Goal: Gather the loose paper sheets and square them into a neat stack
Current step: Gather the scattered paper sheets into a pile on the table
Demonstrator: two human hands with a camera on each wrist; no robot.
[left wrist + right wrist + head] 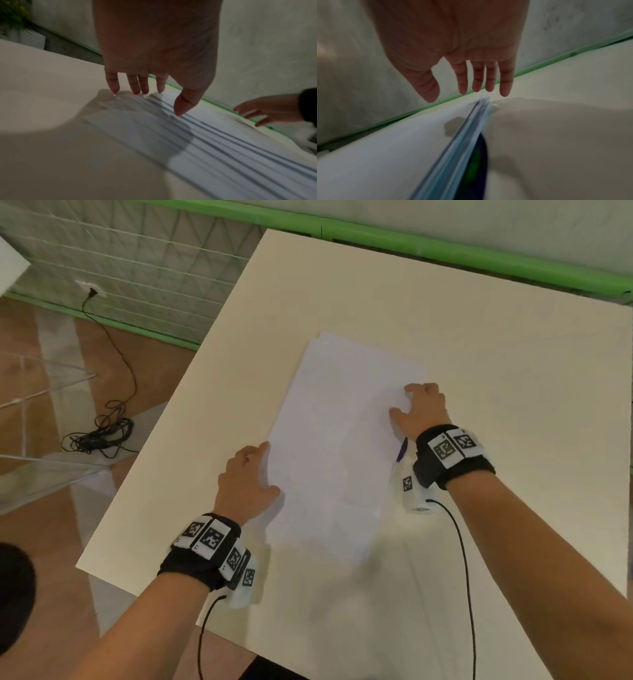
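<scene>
- Now your paper sheets (346,436) lie flat near the middle of the white table (496,344), gathered into one pile that runs lengthwise away from you.
- Far corners of the pile do not line up: a second sheet edge peeks out at the top in the head view.
- Left wrist view shows the sheet edges (214,135) on your left side fanned in steps, not flush.
- Your left hand (247,478) sits at the pile's left long edge, fingers straight and a little spread, tips down on the table and paper margin; it holds nothing.
- Your right hand (422,411) sits at the right long edge, farther from you than the left, fingers loosely extended. In the right wrist view the fingertips (505,89) hang just above the paper edge (462,142); contact cannot be told. Nothing is gripped.
- Both wrists carry black bands with square-coded markers (452,446) and a cabled white camera unit.
- Off the table to your left: a tangled black cord (99,433) on the wooden floor, plugged into a wall socket.
- Green rail (445,244) runs behind the table's far edge.
</scene>
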